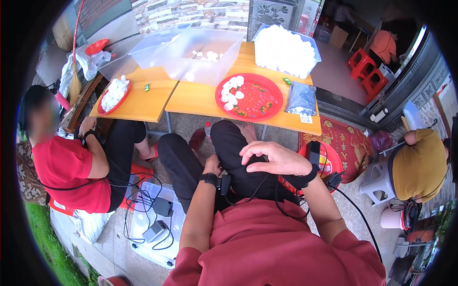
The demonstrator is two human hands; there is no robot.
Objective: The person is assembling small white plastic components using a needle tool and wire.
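Note:
My right hand (276,158) hovers over my right thigh, thumb and fingers apart and loosely bent, with nothing in it. Lower down, my left hand (213,167) rests against my legs between the knees; its fingers are mostly hidden. Both wrists wear black bands with small devices. Beyond my knees, a round red tray (260,97) on the wooden table (195,99) carries several small white round pieces (232,94) on its left side. Right of the tray lies a dark grey plastic packet (301,98), and a small green wrapped item (286,81) is beside it.
A clear bin (210,40) holding a few white pieces and a bin heaped with white pieces (285,50) stand at the back. At left, a person in red (71,167) sits by another red tray (113,95). Cables (148,202) lie on a plastic box; a person in yellow (420,164) sits right.

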